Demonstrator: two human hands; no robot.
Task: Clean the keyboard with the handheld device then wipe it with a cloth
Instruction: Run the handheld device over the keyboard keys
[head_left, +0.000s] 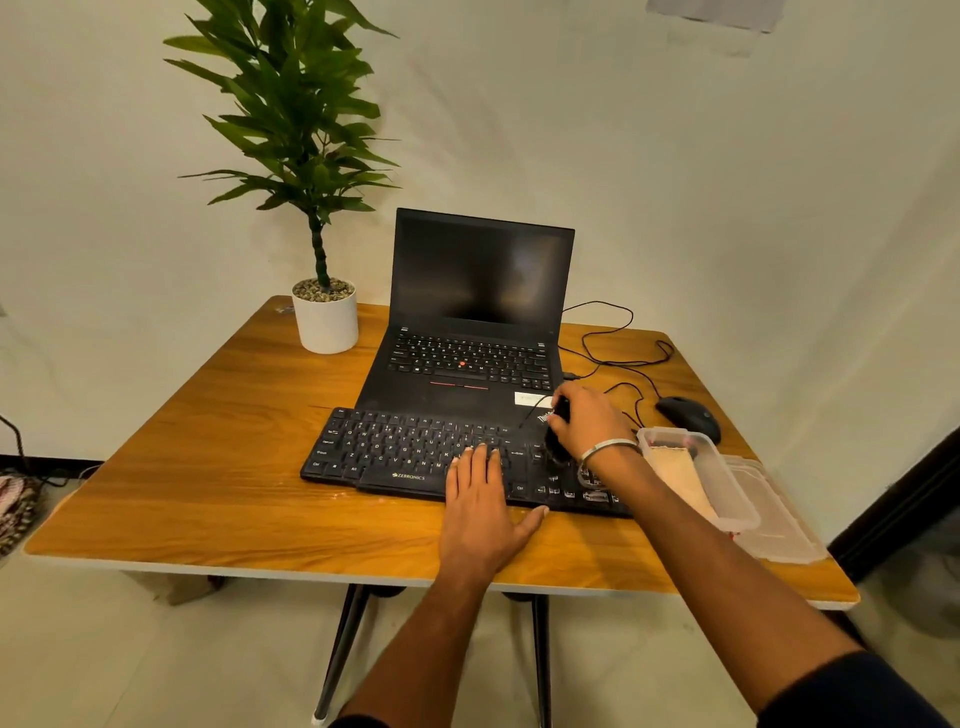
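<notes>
My left hand (480, 499) lies flat and open on the keyboard (415, 454), whose long axis runs left-right across the tabletop (208, 493). My right hand (589, 421) grips the black handheld device (557, 434), upright over the right-side keys.

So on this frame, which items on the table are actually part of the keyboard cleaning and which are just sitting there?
In use:
- keyboard, steadied by the left hand
- handheld device, gripped in the right hand over the keyboard's right end

Just lying about:
- laptop, screen dark
- potted plant
- mouse and cables
- clear container with pale contents, lid beside it; whether that is the cloth is unclear
</notes>
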